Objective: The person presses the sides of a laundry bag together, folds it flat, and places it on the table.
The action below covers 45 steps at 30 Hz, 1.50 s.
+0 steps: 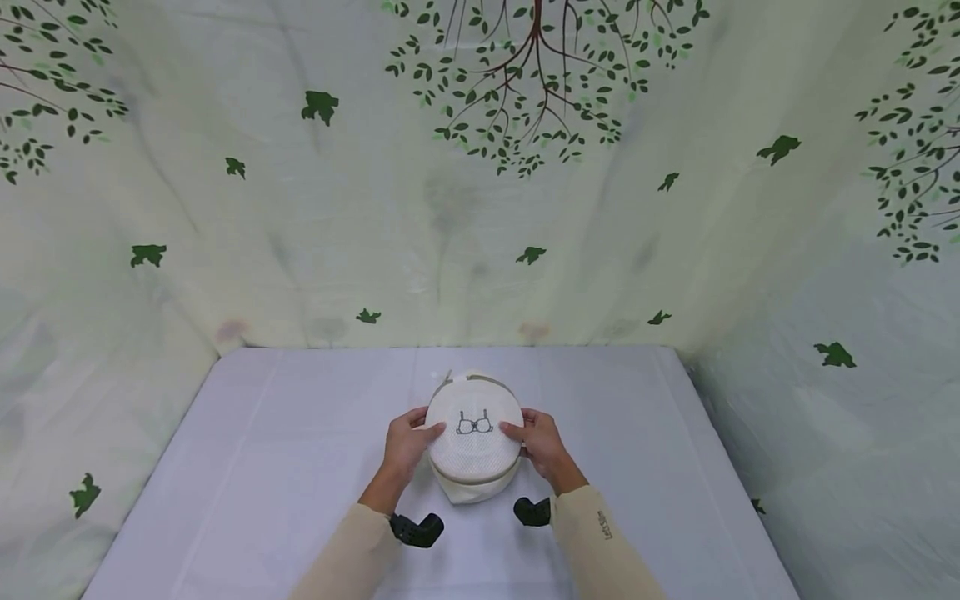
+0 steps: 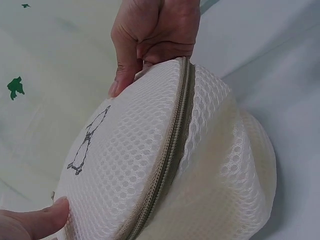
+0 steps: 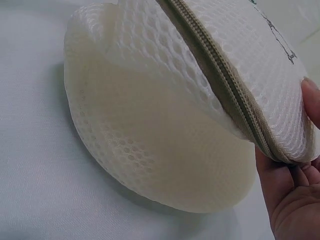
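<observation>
A round white mesh bra laundry bag [image 1: 474, 454] is held between both hands at the middle of the table. Its lid bears a dark line drawing of a bra [image 1: 475, 423]. My left hand [image 1: 407, 439] grips the left rim with the thumb on the lid; my right hand [image 1: 546, 443] grips the opposite rim likewise. A beige zipper [image 2: 172, 145] runs round the edge, its teeth meeting along the stretch seen in the left wrist view. Below the zipper, the soft mesh body [image 3: 150, 135] sags against the white surface. Most fingers are hidden behind the bag.
The white-covered table [image 1: 300, 467] reaches back to a pale curtain [image 1: 337, 208] printed with leaves and branches. More of this sheeting hangs at both sides. Black wrist devices [image 1: 417, 530] sit below the sleeve cuffs.
</observation>
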Motion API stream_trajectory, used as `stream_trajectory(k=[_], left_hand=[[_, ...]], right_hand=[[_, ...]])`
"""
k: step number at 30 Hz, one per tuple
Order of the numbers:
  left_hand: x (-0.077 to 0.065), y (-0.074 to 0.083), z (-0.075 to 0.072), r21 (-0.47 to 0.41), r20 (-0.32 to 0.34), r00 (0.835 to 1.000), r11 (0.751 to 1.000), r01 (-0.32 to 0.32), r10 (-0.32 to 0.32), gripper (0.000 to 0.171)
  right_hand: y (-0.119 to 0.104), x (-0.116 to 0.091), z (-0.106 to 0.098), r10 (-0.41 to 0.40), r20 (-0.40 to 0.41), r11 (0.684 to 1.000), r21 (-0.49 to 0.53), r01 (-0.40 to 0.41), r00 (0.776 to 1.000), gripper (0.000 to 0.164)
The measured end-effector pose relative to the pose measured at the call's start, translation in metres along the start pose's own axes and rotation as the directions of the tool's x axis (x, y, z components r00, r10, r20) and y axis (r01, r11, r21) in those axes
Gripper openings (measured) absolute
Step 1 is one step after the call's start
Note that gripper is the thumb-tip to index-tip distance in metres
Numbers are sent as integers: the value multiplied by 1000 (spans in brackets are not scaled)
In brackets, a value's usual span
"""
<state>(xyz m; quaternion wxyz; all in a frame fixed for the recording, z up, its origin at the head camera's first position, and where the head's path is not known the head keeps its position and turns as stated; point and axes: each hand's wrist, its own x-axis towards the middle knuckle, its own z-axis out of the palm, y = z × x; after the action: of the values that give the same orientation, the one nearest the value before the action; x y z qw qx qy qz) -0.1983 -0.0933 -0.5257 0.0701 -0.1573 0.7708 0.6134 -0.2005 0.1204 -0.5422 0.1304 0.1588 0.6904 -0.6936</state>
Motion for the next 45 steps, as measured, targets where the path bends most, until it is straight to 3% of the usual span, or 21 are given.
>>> stream_trajectory(k=[4,10,15,18,20,22,26,30,33,37,41,43,45], left_hand=[[1,-3,2,18,-26,999,999,-35,35,49],[5,-16,4,90,-63,990,988,-123,129,52],[6,-29,6,214,-57,971,953,-215,231,54],[4,-33,6,291,-28,952,914,-284,305,54],[2,-34,7,358,0,931,870,-340,364,54],[1,-36,8,433,42,904,807,-401,426,53],[-1,-41,8,578,160,830,631,-517,534,49],[-1,-44,6,638,264,738,461,-616,621,45],[0,-42,4,649,344,706,387,-655,619,50],[3,-40,3,644,458,681,314,-697,572,70],[3,-38,1,644,529,652,244,-725,543,86],[4,-37,0,651,556,635,194,-734,536,89],[5,-37,0,654,582,614,142,-743,533,90]], right_hand=[[4,0,2,3,-22,1000,-31,-4,1000,44],[13,0,7,-30,-109,987,-158,12,994,47],[23,-1,12,-109,-195,950,-308,44,975,54],[29,-2,14,-180,-201,916,-392,89,963,56],[32,-2,14,-226,-189,894,-429,127,956,59],[35,-4,15,-273,-164,872,-458,172,948,61],[39,-7,13,-371,-103,818,-507,272,923,61],[42,-8,10,-482,-9,697,-610,377,876,58],[42,-9,8,-531,60,610,-665,431,845,60],[42,-10,6,-542,153,525,-707,475,827,66],[43,-9,4,-544,270,387,-760,523,794,73],[43,-9,2,-546,326,306,-780,546,772,77],[42,-9,1,-531,372,251,-790,560,761,80]])
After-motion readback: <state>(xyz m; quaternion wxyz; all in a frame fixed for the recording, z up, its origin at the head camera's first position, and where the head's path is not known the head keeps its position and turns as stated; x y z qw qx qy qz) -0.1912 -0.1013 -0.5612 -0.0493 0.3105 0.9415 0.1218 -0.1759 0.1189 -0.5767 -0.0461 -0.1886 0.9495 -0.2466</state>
